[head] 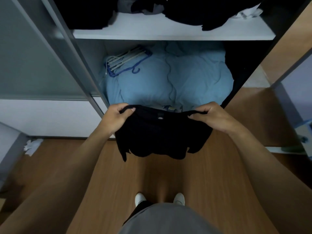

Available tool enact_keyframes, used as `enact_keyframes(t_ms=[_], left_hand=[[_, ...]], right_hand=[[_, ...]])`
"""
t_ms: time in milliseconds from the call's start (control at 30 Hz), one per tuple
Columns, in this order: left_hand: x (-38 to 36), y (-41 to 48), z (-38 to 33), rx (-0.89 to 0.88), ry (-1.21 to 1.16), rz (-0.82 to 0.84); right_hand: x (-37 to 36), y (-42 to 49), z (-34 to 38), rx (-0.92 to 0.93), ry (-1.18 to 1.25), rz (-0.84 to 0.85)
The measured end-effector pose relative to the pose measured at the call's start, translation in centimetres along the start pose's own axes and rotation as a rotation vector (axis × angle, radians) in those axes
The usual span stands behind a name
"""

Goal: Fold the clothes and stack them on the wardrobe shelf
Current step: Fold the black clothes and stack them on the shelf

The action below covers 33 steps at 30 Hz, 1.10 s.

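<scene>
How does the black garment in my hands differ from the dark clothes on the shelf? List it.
The black garment hangs in the air, gripped at its top edge by the left hand and right hand; the dark clothes lie on the white shelf. The black garment is one spread piece; the dark clothes are a crumpled heap. Both are dark.

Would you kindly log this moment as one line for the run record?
left hand: pinches black garment | right hand: pinches black garment | black garment: hangs between hands | shelf: loose dark clothes

Head view, steeply downward, close before wardrobe shelf (168,33).
</scene>
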<state>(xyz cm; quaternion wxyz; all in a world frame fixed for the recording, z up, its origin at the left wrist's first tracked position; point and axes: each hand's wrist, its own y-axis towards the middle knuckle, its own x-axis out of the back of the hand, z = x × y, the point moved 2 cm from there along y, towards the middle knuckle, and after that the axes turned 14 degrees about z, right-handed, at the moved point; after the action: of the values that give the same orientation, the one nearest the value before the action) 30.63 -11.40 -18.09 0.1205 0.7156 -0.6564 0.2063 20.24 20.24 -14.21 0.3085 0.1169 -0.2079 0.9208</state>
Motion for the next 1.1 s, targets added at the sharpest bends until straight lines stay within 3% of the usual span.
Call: enact_keyframes(t_ms=[67,133,333,433,533,667,800,900,1000,1100], left_hand=[[0.4,0.3,-1.0,-0.038,-0.021,-0.104],[0.8,0.5,-1.5,-0.041,0.002,-0.131],[0.4,0.6,-4.4,-0.127,0.236,0.033],[-0.5,0.8,-6.0,-0.186,0.123,0.080],[-1.3,0.9,-5.1,-0.087,-0.018,0.150],[-1.4,-0.3,-1.2,0.167,0.003,0.319],[-2.3,-1.4,-0.1,0.300,-0.171,0.270],[-4.8,-1.2,-1.0,0.385,-0.357,0.130],[-7.1,-1.0,-2.4,0.425,-0.558,0.057],[-8.7,-0.9,-3.6,0.352,-0.544,0.046]], right_hand=[[0.0,-0.1,0.0,-0.030,-0.059,0.066],[0.4,-0.1,-0.2,0.008,-0.032,-0.020],[0.9,1.1,-1.9,0.020,-0.143,-0.328],[0.5,1.7,-2.3,0.024,-0.093,-0.479],[0.4,1.7,-2.3,0.064,0.034,-0.629],[0.5,1.4,-2.8,-0.007,-0.027,-0.726],[-0.4,1.3,-3.3,-0.140,-0.016,-0.738],[-2.4,1.5,-3.1,-0.253,0.135,-0.603],[-5.5,1.6,-1.8,-0.203,0.250,-0.435],[-7.8,1.6,-0.2,-0.146,0.238,-0.373]])
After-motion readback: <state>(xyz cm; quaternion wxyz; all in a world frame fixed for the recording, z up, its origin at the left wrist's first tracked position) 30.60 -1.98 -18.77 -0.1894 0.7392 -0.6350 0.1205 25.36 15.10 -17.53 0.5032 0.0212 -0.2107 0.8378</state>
